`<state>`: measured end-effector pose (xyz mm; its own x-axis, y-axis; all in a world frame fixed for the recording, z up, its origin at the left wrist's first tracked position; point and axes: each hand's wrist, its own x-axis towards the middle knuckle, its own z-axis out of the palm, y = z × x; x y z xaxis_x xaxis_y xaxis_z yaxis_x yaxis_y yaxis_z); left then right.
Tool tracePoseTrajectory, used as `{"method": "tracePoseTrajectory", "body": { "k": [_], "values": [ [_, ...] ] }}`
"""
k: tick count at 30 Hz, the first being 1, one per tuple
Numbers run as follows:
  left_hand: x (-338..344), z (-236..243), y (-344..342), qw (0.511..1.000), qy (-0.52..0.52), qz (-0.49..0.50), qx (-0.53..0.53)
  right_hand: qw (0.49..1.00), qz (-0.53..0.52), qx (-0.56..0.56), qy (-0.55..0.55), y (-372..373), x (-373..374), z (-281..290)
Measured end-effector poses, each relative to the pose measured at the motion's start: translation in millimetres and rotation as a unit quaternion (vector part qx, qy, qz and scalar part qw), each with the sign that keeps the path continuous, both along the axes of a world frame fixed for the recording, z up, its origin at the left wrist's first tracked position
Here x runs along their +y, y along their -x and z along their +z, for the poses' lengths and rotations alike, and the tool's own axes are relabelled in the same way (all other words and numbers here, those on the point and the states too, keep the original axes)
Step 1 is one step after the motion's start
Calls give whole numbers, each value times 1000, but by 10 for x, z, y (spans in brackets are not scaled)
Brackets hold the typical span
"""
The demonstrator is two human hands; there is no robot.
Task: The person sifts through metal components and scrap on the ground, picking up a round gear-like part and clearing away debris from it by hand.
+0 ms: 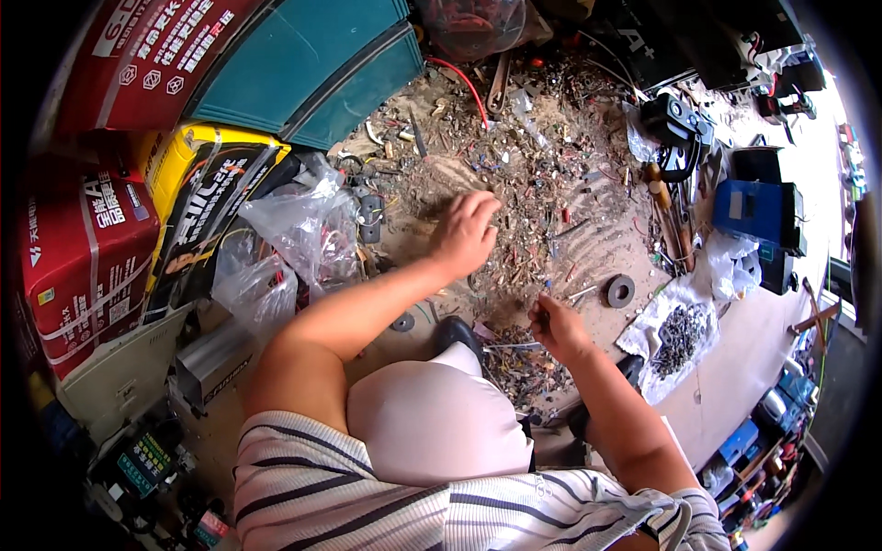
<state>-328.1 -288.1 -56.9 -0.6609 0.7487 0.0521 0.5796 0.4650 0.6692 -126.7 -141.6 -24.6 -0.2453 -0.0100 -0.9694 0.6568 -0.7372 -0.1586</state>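
Loose scraps (524,216) of small metal bits, wire ends and grit cover the floor ahead of me. Over their left side reaches my left hand (467,234), palm down, its fingers stretched out and bent a little at the tips; nothing shows in them. Closer to my body, at the near edge of the scraps, my right hand (559,328) is closed with thumb and fingers pressed together. What it may hold is too small to make out. A dark ring (619,291) lies to the right of this hand.
On the right, a white plastic bag (650,317) holds small dark metal pieces (682,338). Beyond it are long-handled tools (663,202) and a blue box (742,209). At left stand red boxes (87,266), a teal case (294,60) and clear plastic bags (299,216).
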Motion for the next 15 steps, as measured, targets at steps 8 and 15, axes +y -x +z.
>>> {"method": "tracePoseTrajectory", "body": {
  "k": [8, 15],
  "values": [
    [-343, 89, 397, 965, 87, 221, 115, 998, 33, 21, -44, -39, -64, 72],
    [-297, -19, 20, 998, -43, 53, -12, 996, 61, 21, -65, -126, -83, 44]
  ]
}}
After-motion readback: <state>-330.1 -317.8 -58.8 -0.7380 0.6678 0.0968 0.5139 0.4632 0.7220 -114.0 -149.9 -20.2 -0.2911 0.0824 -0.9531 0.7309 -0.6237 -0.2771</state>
